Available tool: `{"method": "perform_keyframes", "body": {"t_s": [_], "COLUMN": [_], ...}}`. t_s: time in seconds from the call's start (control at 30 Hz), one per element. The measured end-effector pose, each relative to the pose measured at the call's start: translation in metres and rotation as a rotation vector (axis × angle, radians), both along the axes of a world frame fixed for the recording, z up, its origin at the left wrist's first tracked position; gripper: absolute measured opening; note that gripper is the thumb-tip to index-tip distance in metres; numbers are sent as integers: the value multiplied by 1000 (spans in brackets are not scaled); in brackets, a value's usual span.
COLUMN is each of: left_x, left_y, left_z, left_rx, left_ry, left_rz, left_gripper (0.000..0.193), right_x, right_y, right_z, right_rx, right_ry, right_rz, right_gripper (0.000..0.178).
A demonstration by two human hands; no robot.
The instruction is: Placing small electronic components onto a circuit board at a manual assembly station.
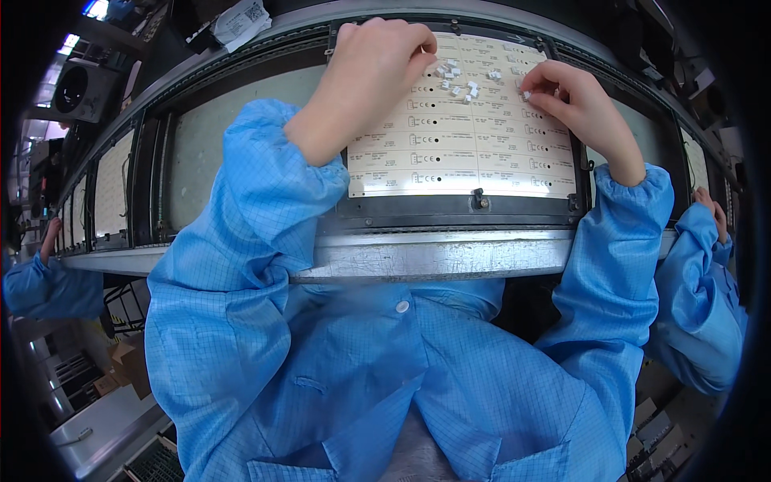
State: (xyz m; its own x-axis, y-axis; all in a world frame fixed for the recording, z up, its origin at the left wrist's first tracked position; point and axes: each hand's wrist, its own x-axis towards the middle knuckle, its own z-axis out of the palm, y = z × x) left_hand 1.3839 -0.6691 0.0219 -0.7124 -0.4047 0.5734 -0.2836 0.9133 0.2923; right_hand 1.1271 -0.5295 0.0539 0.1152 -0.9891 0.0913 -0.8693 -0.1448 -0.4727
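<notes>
A cream-white printed panel, divided into rows, lies in a black frame in front of me. Small white connector blocks lie in a loose cluster on its upper middle. My left hand reaches over the panel's upper left part, fingers curled and pressed together at the edge of the cluster. Whatever may be between those fingertips is hidden. Over the right side of the panel, my right hand pinches a small white connector block between thumb and forefinger, close to the surface.
A metal rail runs along the near edge of the conveyor line. Further panels sit on the line at the left. A white bag lies beyond the far edge. Other people's blue sleeves show at both sides.
</notes>
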Motion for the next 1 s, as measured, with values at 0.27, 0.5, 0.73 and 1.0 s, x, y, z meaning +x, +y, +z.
{"method": "perform_keyframes", "body": {"t_s": [0.27,0.5,0.73,1.0], "left_x": [20,28,35,29], "left_y": [-12,-7,3,2], "left_z": [12,20,24,9], "left_rx": [172,421,474,158], "left_ry": [-62,-111,-145,-171], "left_rz": [-48,-66,-115,-79], "left_gripper": [22,19,17,13], "right_x": [1,10,8,12], "right_y": [-1,2,0,-6], "right_z": [-1,2,4,9], "right_rx": [38,52,72,-34], "right_ry": [16,-79,8,74], "right_rz": [-21,-115,-129,6], "right_gripper": [13,9,10,19]}}
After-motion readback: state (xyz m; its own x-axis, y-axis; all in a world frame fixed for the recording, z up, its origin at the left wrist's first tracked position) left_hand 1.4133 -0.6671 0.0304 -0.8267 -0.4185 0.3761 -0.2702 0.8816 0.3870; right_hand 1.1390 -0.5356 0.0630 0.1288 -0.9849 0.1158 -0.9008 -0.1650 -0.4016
